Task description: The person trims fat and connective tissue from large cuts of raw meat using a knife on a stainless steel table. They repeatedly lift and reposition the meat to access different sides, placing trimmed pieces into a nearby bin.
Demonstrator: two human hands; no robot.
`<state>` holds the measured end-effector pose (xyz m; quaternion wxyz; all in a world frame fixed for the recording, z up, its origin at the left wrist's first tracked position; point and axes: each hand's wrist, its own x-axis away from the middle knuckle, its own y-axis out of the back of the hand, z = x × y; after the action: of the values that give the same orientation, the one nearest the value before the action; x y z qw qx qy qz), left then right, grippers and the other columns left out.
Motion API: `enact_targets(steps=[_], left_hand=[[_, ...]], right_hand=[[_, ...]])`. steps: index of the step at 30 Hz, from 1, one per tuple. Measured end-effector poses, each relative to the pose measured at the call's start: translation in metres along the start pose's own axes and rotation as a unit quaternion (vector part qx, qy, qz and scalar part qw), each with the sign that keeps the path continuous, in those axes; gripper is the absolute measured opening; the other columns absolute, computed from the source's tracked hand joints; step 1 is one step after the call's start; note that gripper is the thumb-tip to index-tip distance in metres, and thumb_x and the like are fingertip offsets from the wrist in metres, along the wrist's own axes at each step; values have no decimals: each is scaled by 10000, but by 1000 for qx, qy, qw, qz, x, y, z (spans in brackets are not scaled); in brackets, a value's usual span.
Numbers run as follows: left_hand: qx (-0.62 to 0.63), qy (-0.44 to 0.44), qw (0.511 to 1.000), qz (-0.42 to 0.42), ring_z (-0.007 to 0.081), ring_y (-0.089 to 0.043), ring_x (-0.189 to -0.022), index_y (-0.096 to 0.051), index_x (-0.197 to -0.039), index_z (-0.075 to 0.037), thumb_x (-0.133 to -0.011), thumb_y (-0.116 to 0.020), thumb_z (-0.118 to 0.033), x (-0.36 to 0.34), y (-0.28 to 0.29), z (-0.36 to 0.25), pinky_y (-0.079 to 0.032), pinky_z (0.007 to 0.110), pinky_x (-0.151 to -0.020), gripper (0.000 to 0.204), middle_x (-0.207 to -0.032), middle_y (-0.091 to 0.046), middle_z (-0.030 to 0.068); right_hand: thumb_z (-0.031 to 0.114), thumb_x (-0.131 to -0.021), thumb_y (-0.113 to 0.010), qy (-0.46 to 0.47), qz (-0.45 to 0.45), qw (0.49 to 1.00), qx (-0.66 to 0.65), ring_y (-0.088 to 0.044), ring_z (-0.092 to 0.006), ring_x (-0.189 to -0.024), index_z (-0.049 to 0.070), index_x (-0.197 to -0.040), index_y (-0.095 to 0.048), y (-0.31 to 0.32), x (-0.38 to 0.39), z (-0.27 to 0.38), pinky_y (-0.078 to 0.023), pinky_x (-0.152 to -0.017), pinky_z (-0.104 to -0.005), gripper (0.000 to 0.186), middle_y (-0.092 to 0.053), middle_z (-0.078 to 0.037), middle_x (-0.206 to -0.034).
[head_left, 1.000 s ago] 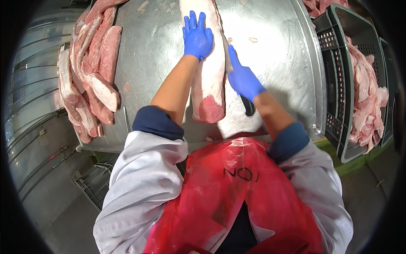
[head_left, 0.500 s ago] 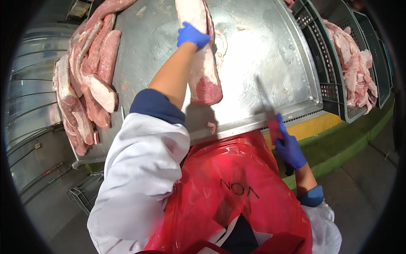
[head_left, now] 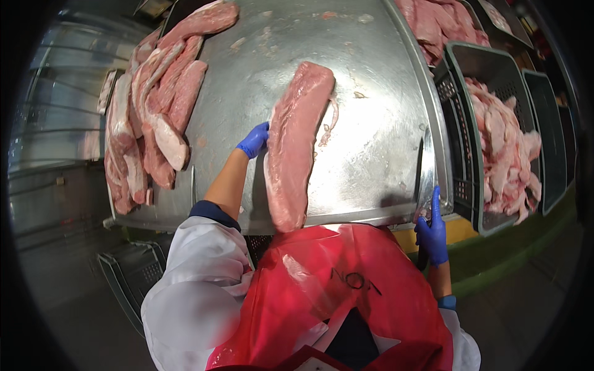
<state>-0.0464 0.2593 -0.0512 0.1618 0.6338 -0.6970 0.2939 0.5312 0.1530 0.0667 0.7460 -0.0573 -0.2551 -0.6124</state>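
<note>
A long pork loin point(head_left: 300, 142) lies lengthwise on the metal table point(head_left: 223, 80), pink lean side up, its near end at the front edge by my apron. My left hand point(head_left: 253, 141), in a blue glove, grips the loin's left edge, and its fingertips are partly hidden by the meat. Over the table's right front corner, my right hand point(head_left: 432, 238), also gloved in blue, is closed around the handle of a knife point(head_left: 426, 170). The blade points away from me, apart from the loin.
Several more loins point(head_left: 162, 105) are piled along the table's left side. Right of the table, a grey crate point(head_left: 461, 179) holds pale trimmings point(head_left: 498, 148), with more meat point(head_left: 433, 28) behind it. A thin rod-like tool point(head_left: 193, 185) lies near the left front edge. Small scraps point(head_left: 331, 127) lie beside the loin.
The loin has turned over from its pale fatty side to its pink side and come nearer to me. My left hand has moved down to its left edge. The knife has swung right.
</note>
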Motion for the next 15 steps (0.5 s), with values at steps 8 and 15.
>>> enact_targets(steps=[8,15], left_hand=[[-424,-75,854,-293,292,-620,-1181,-554,-1363,25,-771,-780,-453,-91,-94,-99,-476,421,-1024,794,-1351,-603,230],[-382,-86,897,-205,213,-676,-788,-730,-968,34,-788,-741,-358,-109,-95,-129,-534,365,-751,432,-845,-721,150]], right_hand=[[2,-933,-495,84,99,986,101,-519,-93,-581,263,-1636,-60,-18,-110,65,-470,-542,-273,867,-587,-18,-720],[54,-951,-498,86,148,984,50,-581,-138,-582,287,-1634,-50,-87,-203,76,-508,-552,-297,849,-620,-60,-735]])
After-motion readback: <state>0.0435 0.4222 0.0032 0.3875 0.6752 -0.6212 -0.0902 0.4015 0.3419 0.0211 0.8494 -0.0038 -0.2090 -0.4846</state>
